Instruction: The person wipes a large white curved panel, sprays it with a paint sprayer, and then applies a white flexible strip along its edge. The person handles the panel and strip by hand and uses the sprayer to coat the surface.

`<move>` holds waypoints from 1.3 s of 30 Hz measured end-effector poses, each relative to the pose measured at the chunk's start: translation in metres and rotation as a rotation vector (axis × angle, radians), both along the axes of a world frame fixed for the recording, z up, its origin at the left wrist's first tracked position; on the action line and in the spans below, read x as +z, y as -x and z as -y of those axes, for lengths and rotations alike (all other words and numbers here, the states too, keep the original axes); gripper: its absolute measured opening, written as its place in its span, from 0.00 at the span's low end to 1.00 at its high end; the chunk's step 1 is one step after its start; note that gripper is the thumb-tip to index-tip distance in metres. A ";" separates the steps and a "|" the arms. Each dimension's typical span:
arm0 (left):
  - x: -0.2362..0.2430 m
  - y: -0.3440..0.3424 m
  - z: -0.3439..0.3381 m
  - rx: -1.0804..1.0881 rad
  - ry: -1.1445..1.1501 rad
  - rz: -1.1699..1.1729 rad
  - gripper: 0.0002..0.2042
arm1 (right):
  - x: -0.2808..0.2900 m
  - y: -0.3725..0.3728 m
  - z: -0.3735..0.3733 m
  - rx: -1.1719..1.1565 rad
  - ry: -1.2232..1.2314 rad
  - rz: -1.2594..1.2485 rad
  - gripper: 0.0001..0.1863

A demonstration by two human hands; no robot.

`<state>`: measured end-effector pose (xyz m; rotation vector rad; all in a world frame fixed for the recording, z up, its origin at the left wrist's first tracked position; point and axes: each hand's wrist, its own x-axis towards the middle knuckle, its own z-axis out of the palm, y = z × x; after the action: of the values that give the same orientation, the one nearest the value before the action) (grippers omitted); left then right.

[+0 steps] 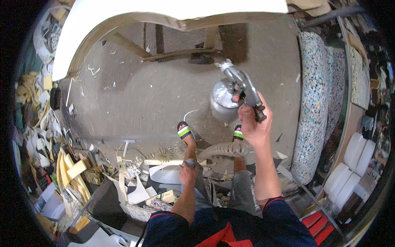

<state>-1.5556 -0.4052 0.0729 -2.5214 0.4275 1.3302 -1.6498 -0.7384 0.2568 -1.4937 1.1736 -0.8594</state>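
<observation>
A metal spray gun (242, 84) with a silver cup (224, 101) under it is held up in my right hand (257, 123), fingers closed round its handle. My left hand (188, 175) hangs lower, by my leg, closed on a small grey rounded piece (189, 163) whose kind I cannot make out. A pale coiled air hose (222, 150) runs between the two hands in front of my legs. Whether it joins the gun is not visible. Ahead stands a large white curved piece (123, 9) with a wooden edge along its lower side.
Speckled foam rolls (314, 107) stand along the right, with white rolls (343, 181) beyond them. Foam scraps (74, 173) pile up at the left and around my legs. A wooden frame bar (177, 53) lies low beneath the white piece. Small scraps dot the grey floor (156, 99).
</observation>
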 end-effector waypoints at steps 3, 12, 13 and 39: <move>0.001 0.008 0.005 -0.031 -0.029 0.016 0.41 | -0.003 0.015 0.017 0.050 -0.065 0.027 0.24; -0.006 0.030 0.009 -0.094 -0.057 0.077 0.40 | 0.000 0.060 0.048 -0.105 0.040 0.081 0.32; -0.007 0.032 0.011 -0.096 -0.067 0.082 0.40 | 0.001 0.068 0.052 -0.127 0.053 0.084 0.31; -0.011 0.058 0.017 -0.156 -0.024 0.137 0.39 | 0.031 0.177 0.104 -0.062 -0.027 0.074 0.25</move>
<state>-1.6133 -0.4227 0.0614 -2.4835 0.5627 1.0918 -1.8263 -0.8427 0.2879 -1.3982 1.1779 -0.9300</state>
